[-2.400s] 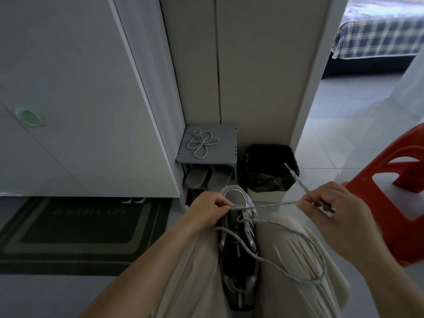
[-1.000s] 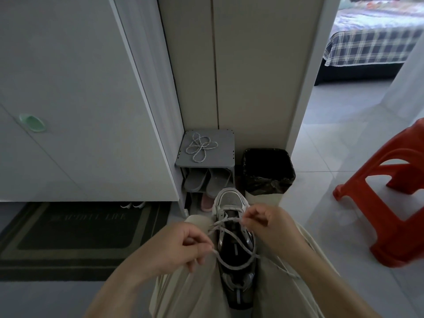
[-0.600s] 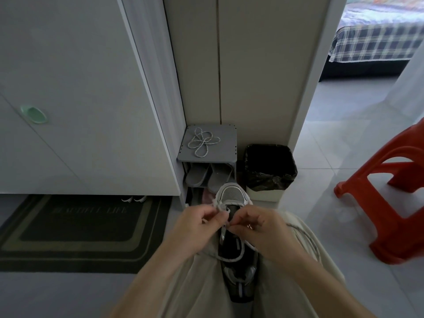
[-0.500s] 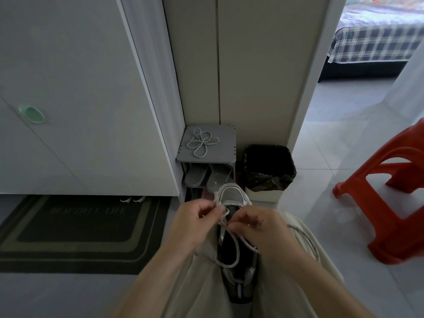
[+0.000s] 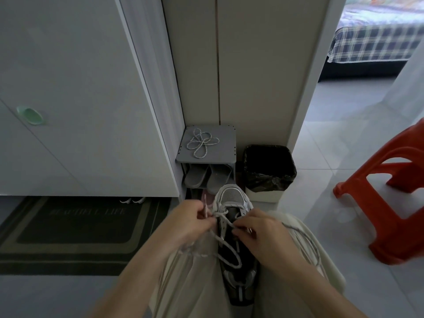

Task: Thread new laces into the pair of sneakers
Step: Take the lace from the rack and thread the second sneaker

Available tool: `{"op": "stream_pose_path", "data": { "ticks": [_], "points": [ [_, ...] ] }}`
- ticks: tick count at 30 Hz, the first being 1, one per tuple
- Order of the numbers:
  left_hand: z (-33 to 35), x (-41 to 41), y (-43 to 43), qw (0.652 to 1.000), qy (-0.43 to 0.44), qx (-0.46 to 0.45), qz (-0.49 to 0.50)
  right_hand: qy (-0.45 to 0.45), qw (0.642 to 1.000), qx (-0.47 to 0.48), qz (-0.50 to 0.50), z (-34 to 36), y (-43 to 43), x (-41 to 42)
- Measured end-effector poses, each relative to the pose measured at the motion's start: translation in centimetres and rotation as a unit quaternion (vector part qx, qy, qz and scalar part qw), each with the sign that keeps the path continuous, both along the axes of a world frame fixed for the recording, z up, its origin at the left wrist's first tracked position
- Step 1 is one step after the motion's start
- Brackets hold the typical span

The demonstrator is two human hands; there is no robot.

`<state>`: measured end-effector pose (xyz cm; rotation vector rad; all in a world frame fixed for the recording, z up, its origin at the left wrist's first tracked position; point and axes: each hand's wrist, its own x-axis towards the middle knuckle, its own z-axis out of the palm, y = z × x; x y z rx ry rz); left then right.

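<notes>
Fingers [image 5: 201, 217] of my left hand [image 5: 188, 224] are curled round one end of the lace [image 5: 229, 257], pinching it so that its stiff tip pokes up just above my knuckles. The fingers [image 5: 241, 228] of my right hand [image 5: 262, 238] are bent and pinch the other run of the same lace where it crosses the tongue. The sneaker [image 5: 234, 198] lies wedged between my thighs. Its grey-and-white toe sits just beyond both sets of fingers, and its dark heel end lies nearer to me than they are, under my wrists. A slack loop of lace hangs over the tongue between my hands, and the loose remainder trails over my right thigh, out past my right wrist. Farther away than my fingers, the second lace [image 5: 202, 143] lies coiled on top of a small grey shoe rack [image 5: 228, 154]. A black-lined bin [image 5: 269, 167] stands just to the right of the rack. Off to the left of my left hand, the dark doormat [image 5: 75, 228] carries faint writing that seems to read "BEAUTIFUL LIFE". Half a second ago my hands sat in almost the same spot. A couple of seconds back my right hand was drawn well out to the right with the lace stretched taut, and it has since come in close to the left one.
</notes>
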<state>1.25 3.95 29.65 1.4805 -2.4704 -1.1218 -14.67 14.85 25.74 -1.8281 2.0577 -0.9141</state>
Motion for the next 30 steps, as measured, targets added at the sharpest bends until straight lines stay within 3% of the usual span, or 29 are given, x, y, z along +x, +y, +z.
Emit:
{"op": "stream_pose_path", "data": {
  "ticks": [5, 9, 11, 14, 16, 18, 21, 25, 28, 30],
  "points": [
    [4.8, -1.5, -1.5, 0.997, 0.075, 0.027, -0.01, 0.039, 0.984, 0.001, 0.173, -1.2, -1.1, 3.9],
    [6.1, -2.3, -2.5, 0.999, 0.042, -0.015, -0.032, -0.019, 0.983, 0.024, 0.181, -1.1, -1.4, 5.3],
    [6.1, -2.0, -2.8, 0.999, 0.04, -0.016, -0.033, -0.037, 0.989, -0.003, 0.145, -0.2, -0.9, 3.8],
    [6.1, -1.4, -2.9, 0.998, 0.062, -0.012, -0.031, 0.048, 0.995, -0.087, -0.029, -0.2, 0.1, -0.8],
    [6.2, -1.3, -3.0, 0.996, 0.086, 0.0, -0.026, 0.127, 0.981, -0.021, -0.143, 0.0, 0.8, -3.6],
    [6.2, -1.8, -2.9, 0.995, 0.096, 0.016, -0.02, 0.187, 0.963, 0.105, -0.164, 0.1, 1.5, -5.0],
    [6.2, -3.6, -2.5, 0.989, 0.131, 0.06, -0.016, 0.145, 0.974, 0.136, -0.105, 0.7, 1.7, -3.7],
    [6.4, -7.4, -1.2, 0.977, 0.197, 0.08, -0.008, -0.013, 0.992, 0.126, -0.002, 1.9, 1.1, 1.2],
    [6.4, -9.7, 0.0, 0.973, 0.213, 0.088, -0.031, -0.037, 0.982, 0.123, 0.14, 3.0, 0.8, 4.0],
    [6.2, -10.3, 0.5, 0.973, 0.172, 0.134, -0.068, -0.042, 0.973, 0.121, 0.194, 3.7, 1.1, 4.5]
  ]
}}
